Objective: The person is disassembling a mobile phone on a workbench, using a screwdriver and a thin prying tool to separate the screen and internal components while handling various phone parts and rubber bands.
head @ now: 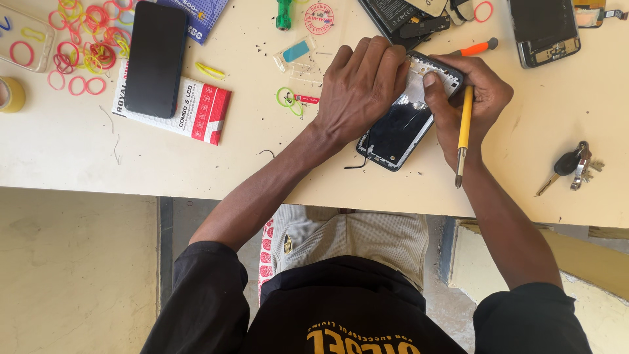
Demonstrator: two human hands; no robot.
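Note:
A black opened phone (400,128) lies tilted on the cream table (78,157). My left hand (360,85) presses down on its upper part, fingers curled over the exposed white inner frame. My right hand (468,105) grips the phone's right edge with the thumb on the frame. It also holds a yellow-handled screwdriver (463,134), tip pointing toward me. What lies under my left fingers is hidden.
A dark phone (156,58) rests on a red-and-white box (200,111) at left, beside several coloured rubber bands (85,46). Another opened phone (544,29) and phone parts (406,19) lie at the back. Keys (573,164) sit at right. An orange-tipped tool (478,47) and green tool (283,14) lie nearby.

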